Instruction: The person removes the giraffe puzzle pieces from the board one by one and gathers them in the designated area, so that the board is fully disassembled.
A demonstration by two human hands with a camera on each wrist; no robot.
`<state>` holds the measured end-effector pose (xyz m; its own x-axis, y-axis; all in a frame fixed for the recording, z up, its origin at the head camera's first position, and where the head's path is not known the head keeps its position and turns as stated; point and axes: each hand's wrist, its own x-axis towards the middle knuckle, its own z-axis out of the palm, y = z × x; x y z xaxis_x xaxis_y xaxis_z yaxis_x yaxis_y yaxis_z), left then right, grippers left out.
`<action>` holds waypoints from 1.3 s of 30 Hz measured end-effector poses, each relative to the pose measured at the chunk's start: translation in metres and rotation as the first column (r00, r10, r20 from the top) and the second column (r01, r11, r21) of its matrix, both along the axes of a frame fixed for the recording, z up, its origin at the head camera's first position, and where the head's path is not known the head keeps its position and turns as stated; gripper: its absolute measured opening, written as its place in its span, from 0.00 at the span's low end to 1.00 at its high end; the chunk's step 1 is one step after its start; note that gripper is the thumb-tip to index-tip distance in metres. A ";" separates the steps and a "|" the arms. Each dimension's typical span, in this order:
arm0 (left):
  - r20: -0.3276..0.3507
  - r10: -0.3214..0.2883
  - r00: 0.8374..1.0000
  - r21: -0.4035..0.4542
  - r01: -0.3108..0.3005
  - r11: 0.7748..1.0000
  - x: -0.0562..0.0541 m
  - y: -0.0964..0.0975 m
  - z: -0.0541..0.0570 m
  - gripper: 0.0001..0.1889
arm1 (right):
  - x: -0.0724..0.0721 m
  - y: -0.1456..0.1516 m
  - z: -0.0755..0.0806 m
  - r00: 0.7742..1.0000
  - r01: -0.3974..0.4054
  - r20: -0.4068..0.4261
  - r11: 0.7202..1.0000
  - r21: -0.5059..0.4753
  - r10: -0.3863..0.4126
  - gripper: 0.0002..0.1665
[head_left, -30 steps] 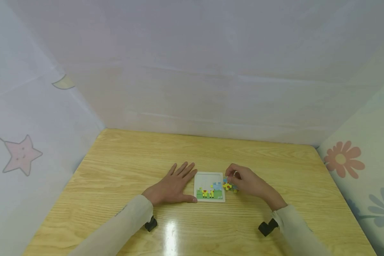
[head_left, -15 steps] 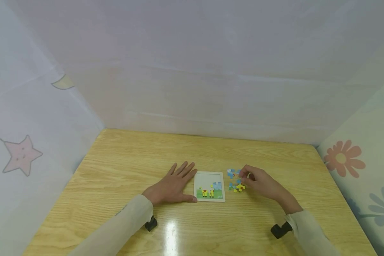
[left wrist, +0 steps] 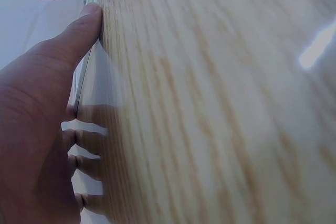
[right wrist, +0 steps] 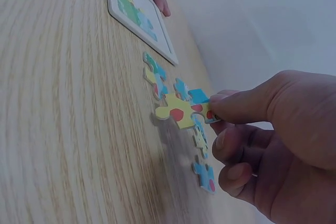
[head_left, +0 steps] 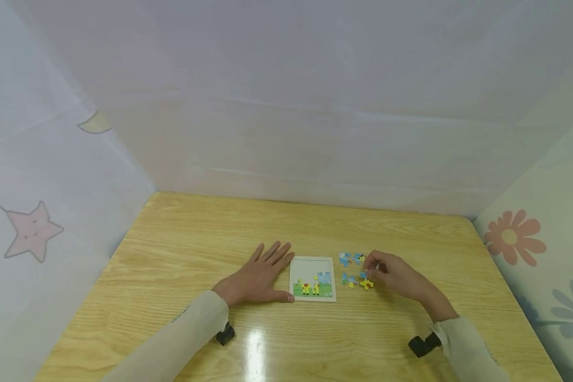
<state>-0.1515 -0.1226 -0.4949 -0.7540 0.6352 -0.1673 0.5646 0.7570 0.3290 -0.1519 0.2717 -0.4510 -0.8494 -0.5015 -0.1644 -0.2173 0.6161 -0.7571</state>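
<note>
A square puzzle tray [head_left: 307, 267] lies on the table, its lower part filled with pieces in green, yellow and light blue. My left hand [head_left: 257, 279] rests with spread fingers along the tray's left side, thumb at the lower corner. To the right of the tray, my right hand [head_left: 397, 276] pinches a yellow puzzle piece with red spots [right wrist: 177, 113] between thumb and forefinger. Its end by the thumb overlaps a second yellow, red and blue part in the right wrist view. Several loose pieces [head_left: 345, 260] lie close by, including a blue one with a red spot [right wrist: 205, 176].
The wooden table [head_left: 210, 228] has a pale cloth wall [head_left: 315, 148] behind it and printed cloth at both sides. Black wrist cameras show below each sleeve, one of them a black camera [head_left: 424, 345] under the right cuff.
My right hand has moved right, away from the tray's edge, with the yellow piece. Loose pieces that it covered now show. The left hand has stayed in place.
</note>
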 end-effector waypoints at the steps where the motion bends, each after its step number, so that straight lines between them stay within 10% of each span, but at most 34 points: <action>1: 0.002 0.001 1.000 0.002 -0.001 1.000 0.000 0.000 0.000 0.58 | 0.000 0.001 -0.001 1.000 -0.002 0.004 1.000 0.002 0.002 0.04; 39: 0.000 0.003 1.000 0.029 -0.003 1.000 0.001 -0.001 -0.002 0.58 | -0.006 -0.022 -0.009 0.999 0.022 -0.040 1.000 0.017 -0.022 0.09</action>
